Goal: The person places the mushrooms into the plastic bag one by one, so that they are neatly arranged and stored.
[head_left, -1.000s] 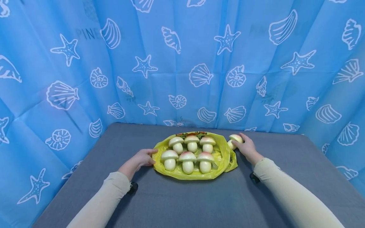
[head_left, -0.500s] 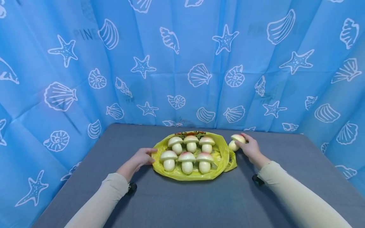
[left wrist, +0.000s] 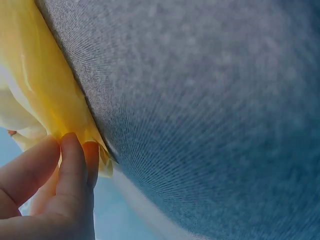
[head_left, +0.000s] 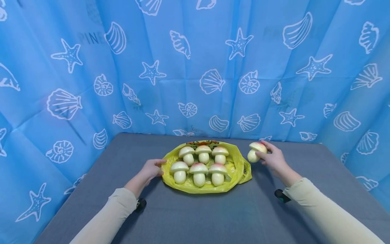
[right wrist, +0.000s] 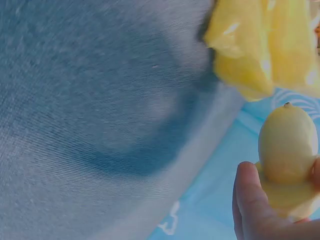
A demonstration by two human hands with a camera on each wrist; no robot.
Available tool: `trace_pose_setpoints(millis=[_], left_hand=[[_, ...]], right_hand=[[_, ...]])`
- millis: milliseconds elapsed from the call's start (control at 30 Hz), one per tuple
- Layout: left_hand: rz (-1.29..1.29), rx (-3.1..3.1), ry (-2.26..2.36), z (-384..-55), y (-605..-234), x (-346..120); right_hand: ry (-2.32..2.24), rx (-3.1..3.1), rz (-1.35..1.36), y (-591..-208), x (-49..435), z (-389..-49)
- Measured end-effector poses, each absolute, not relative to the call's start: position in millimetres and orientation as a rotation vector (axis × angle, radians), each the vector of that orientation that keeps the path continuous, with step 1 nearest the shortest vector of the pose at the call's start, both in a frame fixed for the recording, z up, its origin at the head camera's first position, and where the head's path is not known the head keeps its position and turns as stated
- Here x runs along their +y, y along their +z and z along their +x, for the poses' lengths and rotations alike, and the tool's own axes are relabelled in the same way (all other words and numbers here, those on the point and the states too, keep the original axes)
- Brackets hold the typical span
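A yellow plastic bag (head_left: pixel 202 189) lies with its mouth spread wide, and several toy mushrooms (head_left: pixel 199 173) with pale, pink-tinged caps sit inside in two rows. At the bag's left edge, my left hand (head_left: pixel 150 170) pinches the rim; in the left wrist view its fingers (left wrist: pixel 72 170) meet on the yellow plastic. To the right of the bag, my right hand (head_left: pixel 276 161) grips another toy mushroom (head_left: pixel 257 147) by its cap, apart from the bag. The right wrist view shows the stem of this mushroom (right wrist: pixel 287 142) between thumb and fingers.
A grey cloth-covered table (head_left: pixel 207 217) carries everything. Behind it and along its sides hangs a blue curtain (head_left: pixel 189 84) with white shells and starfish. The bag's crumpled handle (head_left: pixel 246 174) sticks out on the right. Dark wrist devices (head_left: pixel 281 196) sit under both sleeves.
My right hand has moved rightward with its mushroom, away from the bag's right edge. The left hand stays at the bag's rim, and the mushrooms inside look unmoved.
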State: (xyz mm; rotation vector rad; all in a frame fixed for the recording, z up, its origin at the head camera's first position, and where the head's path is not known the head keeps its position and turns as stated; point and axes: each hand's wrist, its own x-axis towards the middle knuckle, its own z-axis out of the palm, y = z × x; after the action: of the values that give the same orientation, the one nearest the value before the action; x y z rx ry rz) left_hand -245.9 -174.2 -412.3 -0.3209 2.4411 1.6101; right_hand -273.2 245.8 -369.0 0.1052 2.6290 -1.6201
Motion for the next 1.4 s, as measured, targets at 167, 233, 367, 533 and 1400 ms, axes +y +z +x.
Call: trace_pose_setpoints(millis=[167, 233, 367, 533, 1400], left_hand=[[-0.342, 2.440, 1.620, -244.2, -413.2, -175.5], [-0.348, 2.441, 1.619, -243.7, -412.8, -175.8], [-0.374, 2.441, 1.621, -244.0, -413.1, -176.0], [-0.396, 2.431, 1.626, -244.9, -415.4, -176.5], [-0.359, 2.440, 1.620, -244.1, -412.8, -173.8]], right_hand=[[-1.671, 2.579, 0.080, -357.9, 242.5, -264.7], [-1.685, 2.557, 0.079, -354.1, 240.6, -261.4], [-1.705, 2.531, 0.037, -348.5, 236.0, -255.1], [-1.710, 2.521, -0.128, -345.0, 227.7, -248.1], [-1.434, 2.604, -0.443, -363.4, 194.6, -254.7]])
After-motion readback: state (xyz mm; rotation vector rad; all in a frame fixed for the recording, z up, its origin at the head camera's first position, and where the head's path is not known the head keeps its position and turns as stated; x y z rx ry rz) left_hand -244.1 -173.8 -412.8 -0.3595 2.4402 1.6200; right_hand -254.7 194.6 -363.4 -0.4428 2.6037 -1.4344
